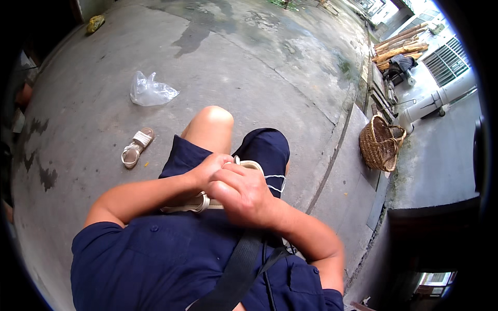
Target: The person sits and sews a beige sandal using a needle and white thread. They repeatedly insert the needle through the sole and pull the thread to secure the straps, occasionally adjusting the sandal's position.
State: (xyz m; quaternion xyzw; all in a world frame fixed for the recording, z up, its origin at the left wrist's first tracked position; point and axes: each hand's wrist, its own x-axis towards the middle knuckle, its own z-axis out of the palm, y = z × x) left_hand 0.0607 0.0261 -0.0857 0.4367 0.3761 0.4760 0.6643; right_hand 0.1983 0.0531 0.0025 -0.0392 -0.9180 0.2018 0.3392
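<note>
A light-coloured sandal (251,165) lies across my lap, its middle hidden under my two hands. My left hand (212,168) grips it from the far side, with the thumb and fingers near a strap. Over the sandal, my right hand (246,196) is curled close against the left one; what its fingertips pinch is hidden. A loop of white thread (278,183) trails over my right thigh beside that hand. On the concrete to the left lies another sandal (138,147), with white straps and a tan insole, sole down.
A crumpled clear plastic bag (151,91) lies ahead on the concrete floor (249,77). To the right, a woven basket (379,144) stands by the wall near a white pipe (439,97). Logs (402,46) are stacked farther off. A yellow bag (95,24) lies far left.
</note>
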